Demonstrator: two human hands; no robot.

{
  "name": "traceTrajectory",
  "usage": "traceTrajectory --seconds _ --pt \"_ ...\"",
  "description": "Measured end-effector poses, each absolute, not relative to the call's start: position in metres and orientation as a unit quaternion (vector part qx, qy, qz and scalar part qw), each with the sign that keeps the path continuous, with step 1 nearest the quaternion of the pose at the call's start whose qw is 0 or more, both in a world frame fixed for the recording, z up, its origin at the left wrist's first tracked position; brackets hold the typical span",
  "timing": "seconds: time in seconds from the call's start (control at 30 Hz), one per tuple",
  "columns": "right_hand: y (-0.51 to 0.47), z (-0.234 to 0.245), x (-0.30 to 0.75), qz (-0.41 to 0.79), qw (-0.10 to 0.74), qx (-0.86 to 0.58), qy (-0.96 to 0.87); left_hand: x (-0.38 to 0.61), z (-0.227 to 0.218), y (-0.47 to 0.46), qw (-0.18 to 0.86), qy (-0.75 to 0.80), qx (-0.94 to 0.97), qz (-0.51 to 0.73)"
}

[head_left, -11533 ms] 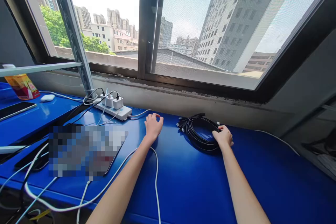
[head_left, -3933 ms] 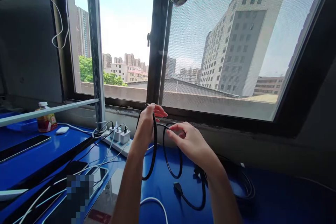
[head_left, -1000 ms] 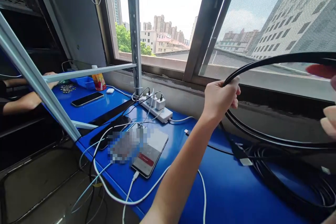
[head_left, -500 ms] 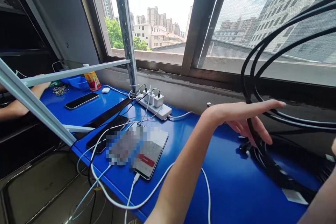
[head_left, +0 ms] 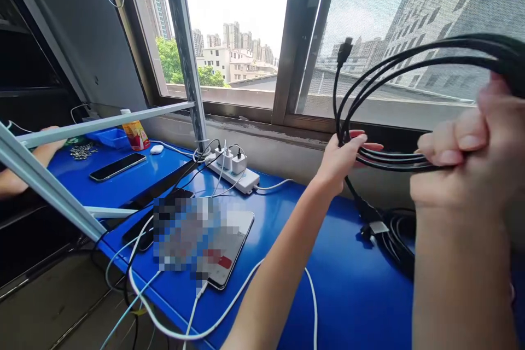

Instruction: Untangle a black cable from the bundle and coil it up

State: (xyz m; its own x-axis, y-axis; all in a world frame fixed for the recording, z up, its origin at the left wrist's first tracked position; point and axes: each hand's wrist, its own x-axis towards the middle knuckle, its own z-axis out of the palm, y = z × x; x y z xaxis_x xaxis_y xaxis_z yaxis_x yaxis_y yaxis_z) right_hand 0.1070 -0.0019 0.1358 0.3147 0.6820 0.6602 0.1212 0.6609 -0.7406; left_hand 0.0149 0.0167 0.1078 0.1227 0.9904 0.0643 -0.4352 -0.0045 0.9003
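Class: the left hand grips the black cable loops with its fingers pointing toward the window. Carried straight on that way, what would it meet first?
Probably the window frame, though depth is unclear.

Blue table (head_left: pixel 353 295), white power strip (head_left: pixel 233 174) by the wall, phones (head_left: pixel 117 159), white cables (head_left: pixel 229 306), black cable bundle (head_left: pixel 396 238), loose screws (head_left: pixel 83 150)

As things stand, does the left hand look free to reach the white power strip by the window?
Probably not right away: the left hand is closed on the black cable loops, shared with the right hand. The path over the blue table to the power strip looks unobstructed.
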Motion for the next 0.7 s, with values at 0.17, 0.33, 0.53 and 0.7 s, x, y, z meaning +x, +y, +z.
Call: traceTrajectory --seconds 0.17,0.33,0.53,0.7 --pt "0.005 0.131 0.084 0.284 0.738 -0.44 -0.426 0.013 0.102 0.026 0.565 0.364 0.337 0.66" --pt "0.007 0.119 0.096 0.133 0.686 -0.447 -0.559 -0.003 0.097 0.032 0.438 0.382 0.415 0.7" --pt "0.005 0.118 0.1 0.062 0.639 -0.441 -0.627 -0.019 0.104 0.029 0.446 0.374 0.483 0.654" --pt "0.006 0.12 0.103 0.024 0.651 -0.431 -0.625 -0.023 0.109 0.024 0.427 0.339 0.536 0.645"
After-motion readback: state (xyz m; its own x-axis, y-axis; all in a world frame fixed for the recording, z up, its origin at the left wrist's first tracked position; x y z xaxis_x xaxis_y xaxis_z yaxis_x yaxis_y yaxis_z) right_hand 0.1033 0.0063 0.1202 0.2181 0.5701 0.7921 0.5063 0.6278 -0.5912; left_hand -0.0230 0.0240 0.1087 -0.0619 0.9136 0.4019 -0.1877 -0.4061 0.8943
